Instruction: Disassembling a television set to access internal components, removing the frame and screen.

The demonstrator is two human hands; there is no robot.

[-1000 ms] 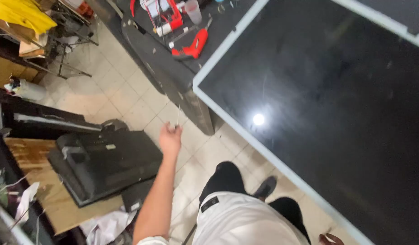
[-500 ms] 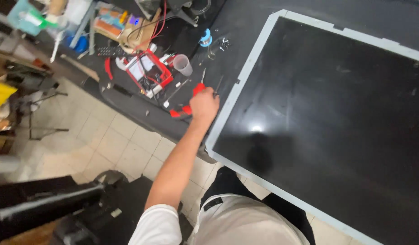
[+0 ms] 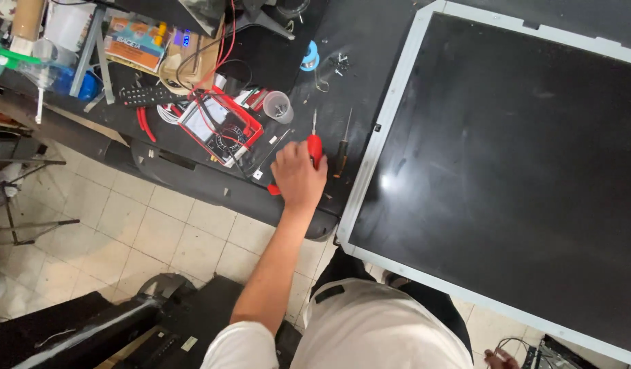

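Even overhead light, a small glare spot on the dark panel, slight motion blur.

The person wears a white short-sleeved shirt, its left sleeve ending well above the elbow, so the left forearm and left hand are bare, with no glove, watch or ring to be seen. Below the shirt hem are black trousers with a small pale tag or loop at the waist, and a dark shoe shows beside them. Only the bare fingertips of the right hand show at the lower edge.
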